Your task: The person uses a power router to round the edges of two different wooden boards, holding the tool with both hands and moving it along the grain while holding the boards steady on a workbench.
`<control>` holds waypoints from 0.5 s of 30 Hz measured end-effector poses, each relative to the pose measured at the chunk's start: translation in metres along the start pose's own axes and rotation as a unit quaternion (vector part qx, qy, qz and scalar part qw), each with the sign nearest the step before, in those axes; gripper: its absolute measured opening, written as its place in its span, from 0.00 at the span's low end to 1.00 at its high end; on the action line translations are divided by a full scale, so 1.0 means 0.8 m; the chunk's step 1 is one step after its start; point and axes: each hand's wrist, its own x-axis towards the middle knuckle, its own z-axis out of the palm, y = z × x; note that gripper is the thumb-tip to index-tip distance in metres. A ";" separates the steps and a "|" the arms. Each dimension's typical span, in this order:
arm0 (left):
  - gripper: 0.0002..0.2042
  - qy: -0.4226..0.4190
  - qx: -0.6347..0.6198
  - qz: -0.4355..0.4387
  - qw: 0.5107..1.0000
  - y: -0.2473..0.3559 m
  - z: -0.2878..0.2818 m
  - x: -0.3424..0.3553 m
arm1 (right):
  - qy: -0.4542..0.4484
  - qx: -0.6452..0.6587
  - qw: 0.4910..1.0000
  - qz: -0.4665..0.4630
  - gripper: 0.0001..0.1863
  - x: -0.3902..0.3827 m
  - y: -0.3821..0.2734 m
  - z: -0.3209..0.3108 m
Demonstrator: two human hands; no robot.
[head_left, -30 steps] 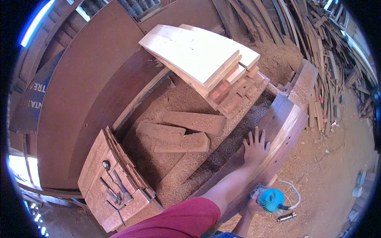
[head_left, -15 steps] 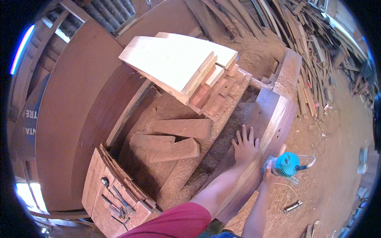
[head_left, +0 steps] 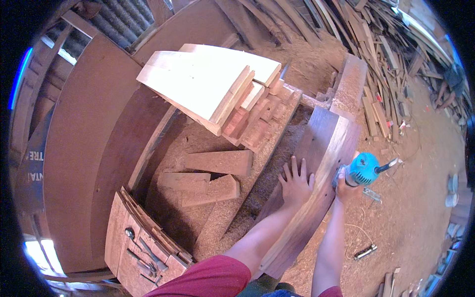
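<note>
A long dark-brown wooden plank [head_left: 302, 222] with a pale streak along its length runs from lower middle to upper right. My left hand [head_left: 297, 187] lies flat on its left part, fingers spread. Wrapped round the lower body of a blue trim router [head_left: 363, 169] is my right hand [head_left: 347, 192]. The router sits at the plank's right edge, its black cord leading off to the right. Its bit is hidden, and a metal guide plate sticks out below it.
Pale boards [head_left: 198, 84] are stacked beyond the plank. Dusty wood blocks [head_left: 217, 163] lie to the left. Hand tools [head_left: 146, 257] rest on a board stack at lower left. Scrap timber [head_left: 381, 64] is heaped at upper right. A small metal tool [head_left: 365, 252] lies on the sawdust-covered floor.
The view has shifted, so the scene sits slightly further left. The router has moved a little up along the plank's right edge with my right hand; my left hand stays flat.
</note>
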 end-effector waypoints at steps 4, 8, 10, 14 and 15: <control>0.34 0.000 -0.001 -0.005 1.000 -0.004 0.004 -0.001 | 0.015 -0.047 0.999 0.002 0.40 0.018 0.011 0.018; 0.35 -0.011 -0.003 -0.002 1.000 0.001 0.005 0.001 | 0.011 -0.104 0.994 -0.019 0.42 0.042 0.048 0.026; 0.35 -0.011 0.006 0.002 1.000 0.000 0.006 0.001 | 0.008 -0.119 0.993 -0.014 0.43 0.049 0.056 0.032; 0.35 -0.018 0.000 0.001 1.000 -0.001 0.001 0.003 | -0.013 -0.032 0.999 0.041 0.44 0.060 0.068 0.049; 0.35 -0.019 0.001 0.002 1.000 -0.001 -0.001 0.002 | -0.008 0.007 0.999 0.047 0.45 0.064 0.071 0.055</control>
